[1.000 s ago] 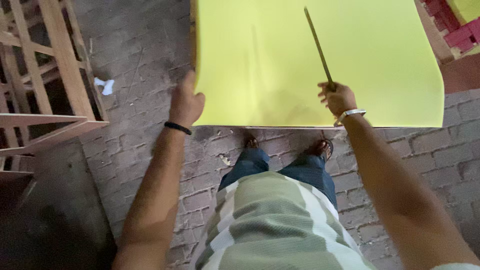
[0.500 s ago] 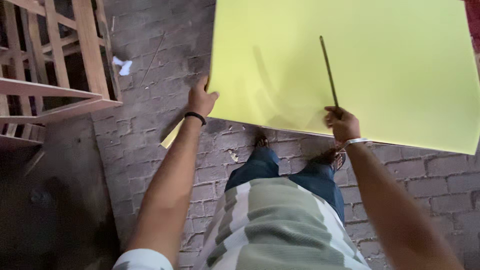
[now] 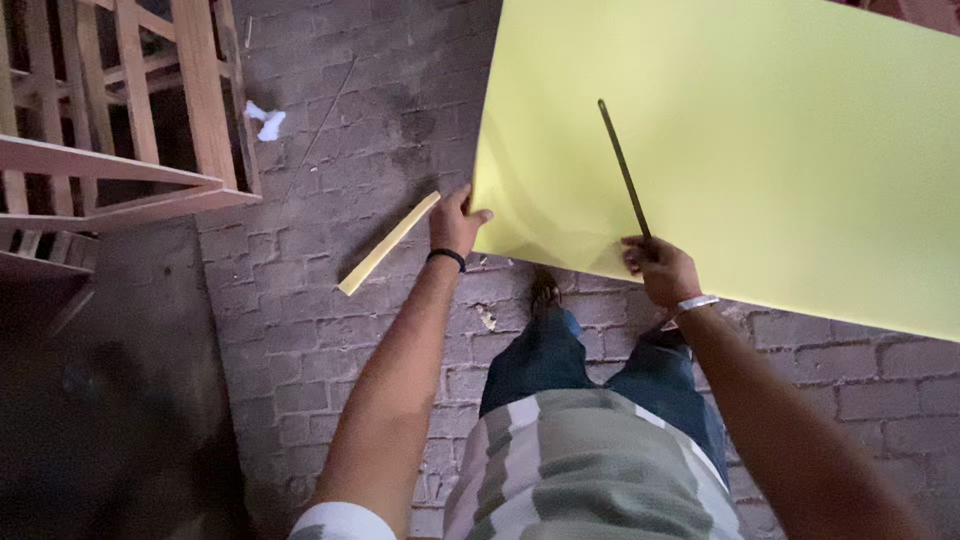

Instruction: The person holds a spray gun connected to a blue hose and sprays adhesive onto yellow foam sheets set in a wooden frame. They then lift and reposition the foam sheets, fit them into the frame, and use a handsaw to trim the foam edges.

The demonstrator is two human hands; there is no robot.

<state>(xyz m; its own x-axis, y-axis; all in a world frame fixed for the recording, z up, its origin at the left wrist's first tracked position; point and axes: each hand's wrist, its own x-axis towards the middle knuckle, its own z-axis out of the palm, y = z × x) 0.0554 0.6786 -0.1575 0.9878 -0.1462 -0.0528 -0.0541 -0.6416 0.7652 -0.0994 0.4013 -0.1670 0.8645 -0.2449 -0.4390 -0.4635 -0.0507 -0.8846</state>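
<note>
Since the earlier frame, a narrow yellow strip [image 3: 388,243] had come away and lay on the brick floor [image 3: 330,330], while the big yellow sheet [image 3: 760,150] had swung rightward and tilted. At far left stood a wooden frame rack [image 3: 120,130], with a scrap of white paper [image 3: 265,120] on the bricks beside it. The left hand [image 3: 455,222], a dark band on its wrist, pinched the sheet's lower left corner. The right hand [image 3: 660,270] was closed around a thin dark blade [image 3: 624,168] lying against the sheet's face, near its lower edge.
</note>
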